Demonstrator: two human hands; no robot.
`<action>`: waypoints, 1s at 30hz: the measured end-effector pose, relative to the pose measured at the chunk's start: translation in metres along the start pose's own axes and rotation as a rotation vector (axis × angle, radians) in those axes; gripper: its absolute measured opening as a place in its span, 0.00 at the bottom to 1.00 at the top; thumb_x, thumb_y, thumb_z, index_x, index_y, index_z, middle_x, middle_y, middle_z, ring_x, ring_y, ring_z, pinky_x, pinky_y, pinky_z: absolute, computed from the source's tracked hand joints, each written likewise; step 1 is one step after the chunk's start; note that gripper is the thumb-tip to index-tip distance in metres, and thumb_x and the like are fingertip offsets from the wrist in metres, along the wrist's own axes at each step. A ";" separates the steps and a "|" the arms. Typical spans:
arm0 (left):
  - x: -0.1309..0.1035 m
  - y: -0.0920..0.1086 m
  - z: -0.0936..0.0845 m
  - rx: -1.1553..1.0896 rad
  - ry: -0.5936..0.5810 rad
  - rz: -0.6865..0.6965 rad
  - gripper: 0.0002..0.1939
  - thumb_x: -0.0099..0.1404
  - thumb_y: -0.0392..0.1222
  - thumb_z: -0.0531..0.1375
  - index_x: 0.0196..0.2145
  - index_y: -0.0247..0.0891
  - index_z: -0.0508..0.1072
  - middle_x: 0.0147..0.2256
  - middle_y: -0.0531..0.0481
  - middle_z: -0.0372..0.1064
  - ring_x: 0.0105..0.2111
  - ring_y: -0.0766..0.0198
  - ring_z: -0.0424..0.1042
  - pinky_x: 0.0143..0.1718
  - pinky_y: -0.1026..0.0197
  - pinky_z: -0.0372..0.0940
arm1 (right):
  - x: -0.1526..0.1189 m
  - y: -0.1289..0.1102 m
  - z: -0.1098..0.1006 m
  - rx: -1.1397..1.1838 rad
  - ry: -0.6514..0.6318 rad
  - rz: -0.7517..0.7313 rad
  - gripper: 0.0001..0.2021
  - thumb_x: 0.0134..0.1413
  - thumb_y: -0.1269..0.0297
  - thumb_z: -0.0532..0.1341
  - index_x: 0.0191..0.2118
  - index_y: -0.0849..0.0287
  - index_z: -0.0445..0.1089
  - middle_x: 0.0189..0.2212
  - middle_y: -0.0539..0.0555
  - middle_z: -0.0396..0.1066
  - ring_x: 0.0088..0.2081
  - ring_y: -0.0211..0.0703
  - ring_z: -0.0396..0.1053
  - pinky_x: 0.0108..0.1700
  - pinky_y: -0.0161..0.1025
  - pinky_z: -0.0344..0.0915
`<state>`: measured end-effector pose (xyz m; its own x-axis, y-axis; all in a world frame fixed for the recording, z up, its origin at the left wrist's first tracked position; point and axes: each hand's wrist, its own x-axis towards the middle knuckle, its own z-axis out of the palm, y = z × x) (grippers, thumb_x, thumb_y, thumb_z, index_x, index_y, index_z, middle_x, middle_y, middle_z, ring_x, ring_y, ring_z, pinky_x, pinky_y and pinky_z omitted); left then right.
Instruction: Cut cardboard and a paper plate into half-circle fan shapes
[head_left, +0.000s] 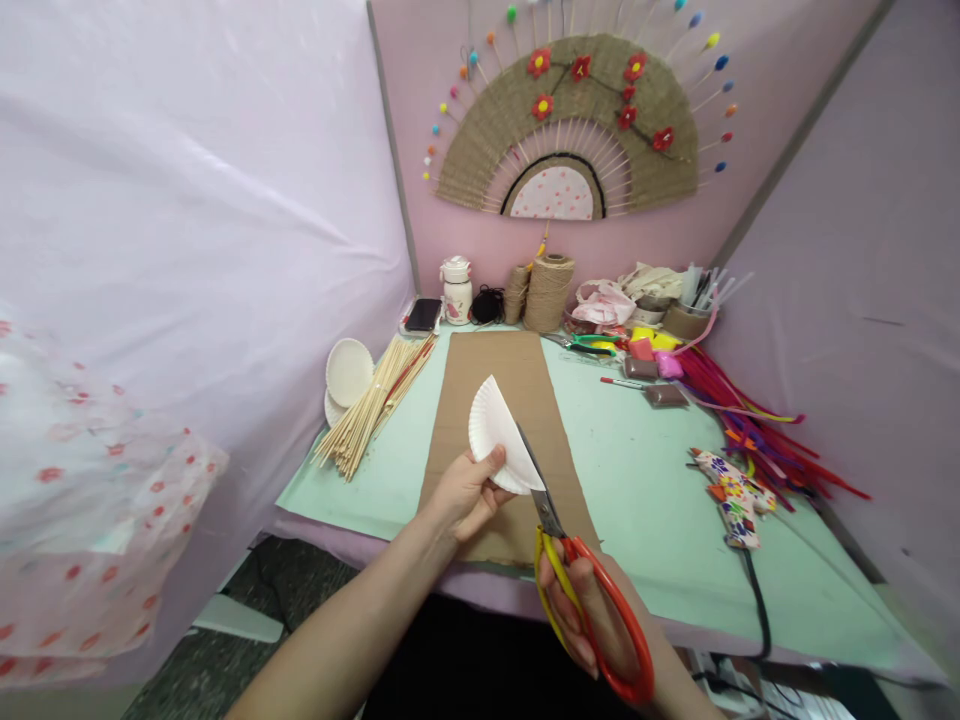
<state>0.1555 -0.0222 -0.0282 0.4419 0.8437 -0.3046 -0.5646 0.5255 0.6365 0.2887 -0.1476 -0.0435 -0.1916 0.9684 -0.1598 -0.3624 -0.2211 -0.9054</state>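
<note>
A white half-circle paper plate [493, 430] with a ridged rim is pinched between the thumb and fingers of my left hand [474, 492], above the brown cardboard [491, 365]. My right hand [592, 610] grips scissors [621, 620] with one red and one yellow handle. The scissor blades lie along the straight edge of the half plate, pointing up and away from me; whether paper is between them is hard to tell.
Bamboo sticks [367, 405] and white paper plates [349, 372] lie at the left. Twine spools [550, 292] and a white bottle [456, 290] stand at the back. Clay packs [666, 396], pipe cleaners [750, 430] and a flowered glue gun [739, 495] are at the right.
</note>
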 end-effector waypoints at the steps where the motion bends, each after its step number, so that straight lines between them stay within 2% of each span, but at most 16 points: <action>1: 0.000 0.002 0.000 -0.006 -0.012 -0.001 0.11 0.58 0.36 0.67 0.39 0.30 0.74 0.36 0.39 0.78 0.33 0.60 0.77 0.39 0.59 0.73 | -0.001 -0.001 0.000 -0.009 0.001 0.001 0.29 0.52 0.32 0.53 0.33 0.59 0.62 0.13 0.39 0.52 0.10 0.26 0.45 0.11 0.26 0.47; 4: 0.002 0.016 0.000 -0.034 -0.060 0.025 0.13 0.57 0.38 0.68 0.39 0.31 0.74 0.37 0.42 0.78 0.34 0.60 0.77 0.40 0.61 0.71 | -0.003 -0.002 0.000 -0.014 -0.006 0.010 0.30 0.51 0.31 0.54 0.33 0.59 0.62 0.13 0.39 0.52 0.10 0.26 0.45 0.11 0.26 0.46; 7: 0.007 0.037 0.003 -0.042 -0.127 0.066 0.15 0.55 0.40 0.69 0.40 0.34 0.74 0.38 0.44 0.78 0.38 0.58 0.77 0.43 0.58 0.70 | -0.005 -0.003 0.001 -0.019 -0.020 0.037 0.30 0.50 0.30 0.54 0.34 0.59 0.62 0.14 0.39 0.53 0.10 0.26 0.45 0.12 0.27 0.46; 11: 0.019 0.053 0.004 0.024 -0.063 0.069 0.14 0.53 0.38 0.69 0.38 0.35 0.75 0.33 0.47 0.78 0.32 0.60 0.77 0.42 0.57 0.70 | -0.006 -0.001 0.002 -0.021 -0.029 0.021 0.30 0.51 0.31 0.53 0.33 0.59 0.62 0.14 0.40 0.53 0.10 0.26 0.45 0.12 0.27 0.46; 17: 0.025 0.042 -0.002 0.078 -0.028 0.105 0.16 0.47 0.39 0.73 0.34 0.32 0.76 0.29 0.44 0.78 0.36 0.56 0.77 0.44 0.57 0.70 | -0.005 0.006 0.001 0.014 -0.038 -0.023 0.28 0.54 0.33 0.52 0.35 0.58 0.61 0.16 0.40 0.53 0.11 0.25 0.44 0.12 0.26 0.45; 22: 0.022 0.039 -0.008 0.095 -0.024 0.102 0.17 0.44 0.39 0.75 0.31 0.31 0.77 0.28 0.44 0.78 0.30 0.59 0.77 0.38 0.61 0.71 | -0.007 0.007 0.003 0.015 -0.086 -0.077 0.30 0.53 0.31 0.51 0.37 0.59 0.62 0.20 0.42 0.56 0.14 0.25 0.46 0.14 0.27 0.47; 25: 0.021 0.039 -0.010 0.103 -0.024 0.104 0.18 0.41 0.40 0.76 0.30 0.31 0.77 0.27 0.44 0.78 0.26 0.63 0.75 0.33 0.64 0.70 | -0.007 0.004 0.005 0.006 -0.094 -0.059 0.31 0.53 0.31 0.50 0.38 0.59 0.62 0.21 0.43 0.57 0.14 0.26 0.47 0.15 0.28 0.49; 30: 0.020 0.037 -0.013 0.110 -0.017 0.097 0.21 0.39 0.42 0.77 0.29 0.30 0.77 0.26 0.44 0.77 0.25 0.64 0.74 0.33 0.64 0.69 | -0.005 0.001 0.007 0.019 -0.102 -0.029 0.30 0.54 0.31 0.50 0.35 0.59 0.62 0.18 0.42 0.56 0.12 0.25 0.48 0.13 0.27 0.49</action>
<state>0.1346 0.0160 -0.0195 0.4011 0.8875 -0.2268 -0.5258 0.4258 0.7364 0.2830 -0.1537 -0.0411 -0.2719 0.9579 -0.0920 -0.3862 -0.1961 -0.9013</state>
